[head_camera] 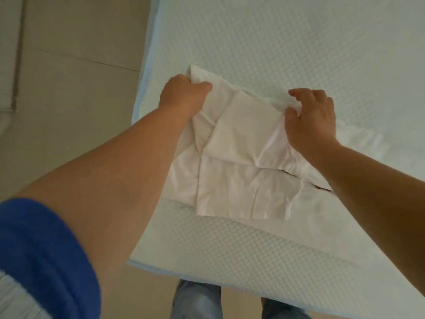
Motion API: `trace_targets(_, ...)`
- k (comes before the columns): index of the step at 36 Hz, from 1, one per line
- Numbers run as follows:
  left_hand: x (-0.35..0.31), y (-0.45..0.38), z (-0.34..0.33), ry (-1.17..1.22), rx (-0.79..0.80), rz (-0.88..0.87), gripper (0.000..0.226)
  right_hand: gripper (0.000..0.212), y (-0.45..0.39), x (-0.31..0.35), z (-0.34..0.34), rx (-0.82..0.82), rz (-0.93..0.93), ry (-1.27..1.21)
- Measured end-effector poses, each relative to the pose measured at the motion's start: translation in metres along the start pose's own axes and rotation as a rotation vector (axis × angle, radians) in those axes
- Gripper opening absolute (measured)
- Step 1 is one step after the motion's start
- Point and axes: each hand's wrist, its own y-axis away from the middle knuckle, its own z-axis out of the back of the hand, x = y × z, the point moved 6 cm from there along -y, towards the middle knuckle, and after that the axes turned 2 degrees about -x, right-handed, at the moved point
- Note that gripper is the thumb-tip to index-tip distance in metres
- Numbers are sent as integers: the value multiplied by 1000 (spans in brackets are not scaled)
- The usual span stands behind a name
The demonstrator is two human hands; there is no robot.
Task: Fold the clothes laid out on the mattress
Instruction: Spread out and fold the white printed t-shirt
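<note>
A white garment [241, 157] lies partly folded near the front edge of the pale, dimpled mattress [299, 54]. My left hand [184, 95] grips the garment's far left corner, fingers curled round the cloth. My right hand [310, 118] pinches the far right edge of the upper fold between thumb and fingers. Both hands hold the top layer, which lies over the lower part of the garment. The nearest flap lies flat by the mattress's front seam.
Beige tiled floor [69, 88] lies to the left of the mattress. My legs in blue jeans [197, 300] stand at the mattress's near edge. A blue sleeve [41, 249] covers my upper left arm. More mattress surface stretches away behind the garment.
</note>
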Motion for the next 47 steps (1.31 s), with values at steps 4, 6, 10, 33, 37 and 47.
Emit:
trace_targets(4,-15,-20,-3,127,77,-13,52,33,-23,3,-11,188,38,88)
trace_targets(6,-16,-27,0,221,46,9,43,28,-29,8,-15,252,73,109)
trace_targets(10,1,-36,0,327,-12,79,37,15,-42,1,-18,324,-39,25)
trace_targets(33,45,60,-70,-723,40,-673,69,70,20,23,-80,301,492,507)
trace_targets(37,51,43,-60,-737,7,-639,83,74,17,23,-85,301,516,553)
trace_targets(47,102,102,24,-255,-330,-417,36,82,22,36,-82,412,541,629)
